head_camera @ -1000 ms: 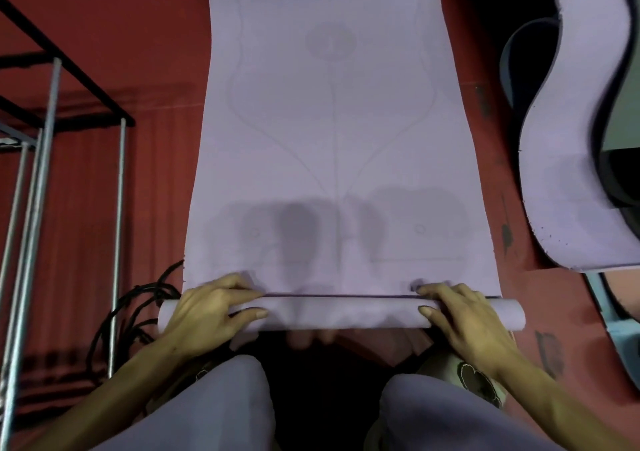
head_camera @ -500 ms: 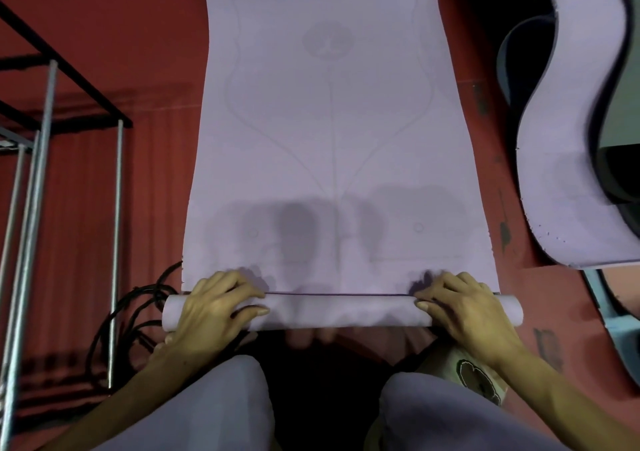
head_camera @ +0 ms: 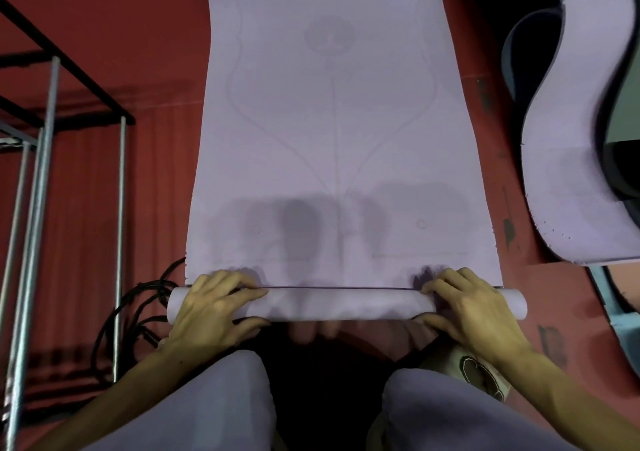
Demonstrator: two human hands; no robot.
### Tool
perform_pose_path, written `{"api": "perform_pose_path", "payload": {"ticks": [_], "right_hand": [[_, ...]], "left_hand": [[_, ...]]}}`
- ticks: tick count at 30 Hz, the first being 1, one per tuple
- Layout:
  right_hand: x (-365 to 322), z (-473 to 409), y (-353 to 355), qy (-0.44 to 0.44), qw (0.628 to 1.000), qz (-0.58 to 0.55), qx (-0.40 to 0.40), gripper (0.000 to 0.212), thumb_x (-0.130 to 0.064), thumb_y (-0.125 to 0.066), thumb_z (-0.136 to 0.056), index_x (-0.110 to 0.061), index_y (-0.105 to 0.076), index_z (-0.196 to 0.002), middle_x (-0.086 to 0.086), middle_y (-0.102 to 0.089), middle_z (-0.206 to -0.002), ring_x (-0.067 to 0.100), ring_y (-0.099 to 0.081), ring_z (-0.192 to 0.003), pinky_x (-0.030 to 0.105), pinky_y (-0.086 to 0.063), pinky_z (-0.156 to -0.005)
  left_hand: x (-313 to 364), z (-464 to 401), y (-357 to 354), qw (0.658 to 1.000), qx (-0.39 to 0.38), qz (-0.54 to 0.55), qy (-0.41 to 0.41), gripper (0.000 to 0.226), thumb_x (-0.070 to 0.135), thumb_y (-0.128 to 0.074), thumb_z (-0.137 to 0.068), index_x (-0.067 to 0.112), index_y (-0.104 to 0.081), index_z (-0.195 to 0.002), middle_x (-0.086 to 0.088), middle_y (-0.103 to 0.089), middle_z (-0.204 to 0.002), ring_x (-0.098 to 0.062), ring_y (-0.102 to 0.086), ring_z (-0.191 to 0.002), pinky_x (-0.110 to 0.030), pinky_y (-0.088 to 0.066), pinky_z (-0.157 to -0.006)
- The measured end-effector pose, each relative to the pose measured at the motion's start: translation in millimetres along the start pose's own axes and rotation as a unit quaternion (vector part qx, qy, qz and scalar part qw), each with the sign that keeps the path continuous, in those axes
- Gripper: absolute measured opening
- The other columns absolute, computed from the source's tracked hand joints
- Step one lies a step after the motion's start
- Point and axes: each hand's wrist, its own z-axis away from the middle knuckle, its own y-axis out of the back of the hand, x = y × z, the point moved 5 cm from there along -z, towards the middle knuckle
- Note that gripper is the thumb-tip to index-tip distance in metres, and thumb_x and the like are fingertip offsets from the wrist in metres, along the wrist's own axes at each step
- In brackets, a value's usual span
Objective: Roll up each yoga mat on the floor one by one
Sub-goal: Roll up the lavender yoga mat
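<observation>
Since a second ago, little has shifted: both hands stay on the roll of the lilac yoga mat [head_camera: 332, 139]. Left hand [head_camera: 211, 308] and right hand [head_camera: 474, 308] curl their fingers round the rolled near end, the rest lying flat on the red floor [head_camera: 104, 52]. Another lilac mat [head_camera: 571, 173] lies wavy to the right.

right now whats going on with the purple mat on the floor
A person kneels at the near end of a lilac yoga mat laid on the red floor. The left hand and right hand each grip the thin roll formed at that end. Most of the mat lies flat. A second mat lies wavy, unrolled, to the right.
</observation>
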Motion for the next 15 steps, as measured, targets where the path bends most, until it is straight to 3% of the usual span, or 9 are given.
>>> {"api": "perform_pose_path", "payload": {"ticks": [4,7,12,15], "right_hand": [[10,-9,-4,-0.022,1.000,-0.001,0.000,0.055,-0.079,-0.047,-0.090,-0.040,-0.075,-0.118,-0.016,-0.056,-0.110,0.017,-0.052,-0.096,0.041,-0.051,-0.079],[13,-18,-3,-0.034,0.999,0.022,-0.001,0.060,-0.079,-0.040,-0.091,-0.042,-0.075,-0.122,-0.014,-0.051,-0.108,0.017,-0.045,-0.094,0.039,-0.045,-0.077],[12,-35,-1,-0.040,0.996,0.018,-0.074,0.055,-0.079,-0.043,-0.089,-0.046,-0.066,-0.126,-0.018,-0.050,-0.105,0.014,-0.050,-0.100,0.037,-0.046,-0.076],[9,-37,4,-0.046,0.998,0.000,-0.053,0.048,-0.078,-0.044,-0.087,-0.041,-0.061,-0.113,-0.018,-0.054,-0.103,0.016,-0.051,-0.096,0.040,-0.051,-0.074]], "left_hand": [[-2,-13,6,1.000,-0.012,-0.006,0.025,0.048,0.068,-0.060,-0.091,0.037,-0.074,-0.125,0.017,-0.066,-0.111,-0.015,-0.062,-0.100,-0.031,-0.042,-0.084],[-7,-23,9,0.997,-0.042,0.013,0.068,0.048,0.071,-0.056,-0.090,0.045,-0.067,-0.129,0.024,-0.067,-0.121,-0.010,-0.062,-0.113,-0.031,-0.045,-0.091],[-11,-37,15,0.991,-0.089,0.032,0.090,0.045,0.080,-0.048,-0.087,0.048,-0.059,-0.118,0.032,-0.058,-0.116,0.001,-0.059,-0.100,-0.032,-0.052,-0.071],[-10,-39,13,0.991,-0.091,0.050,0.088,0.040,0.074,-0.051,-0.090,0.052,-0.056,-0.123,0.033,-0.048,-0.125,0.005,-0.056,-0.095,-0.027,-0.048,-0.066]]}}
